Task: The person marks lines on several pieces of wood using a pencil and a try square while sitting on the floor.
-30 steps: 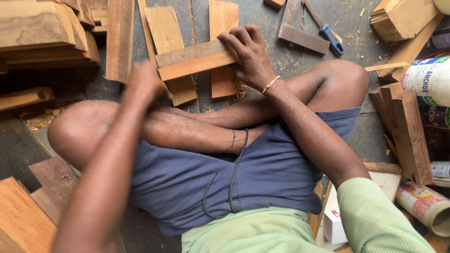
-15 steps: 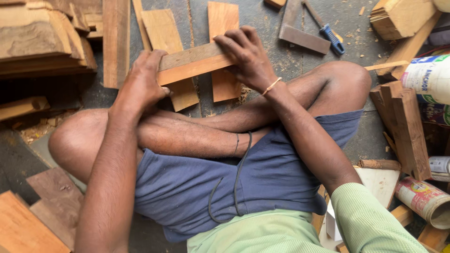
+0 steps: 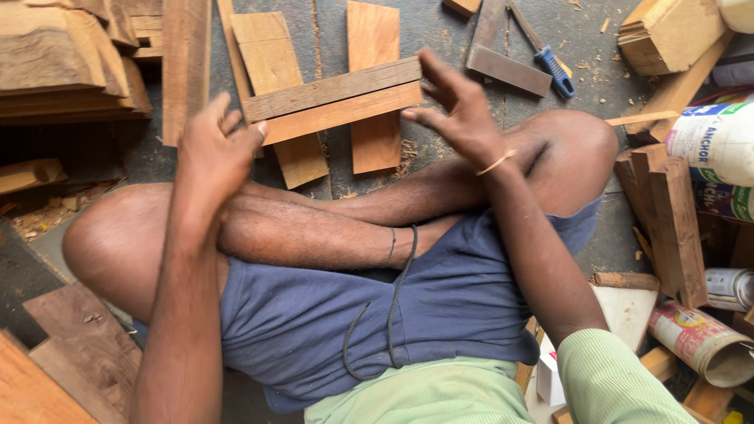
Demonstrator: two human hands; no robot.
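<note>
Both hands off wood strip [image 3: 334,100] since half-second ago: right hand [image 3: 459,110] spread wide, left hand [image 3: 216,149] loose, empty; strip rests across boards [image 3: 375,86], frame centre-top.

White plastic jar [image 3: 719,141] with blue-and-green label at the right edge, small silver tin [image 3: 730,289] lower right, red-and-cream labelled can [image 3: 701,341] on its side below it, white carton [image 3: 550,377] with red mark bottom centre-right
</note>
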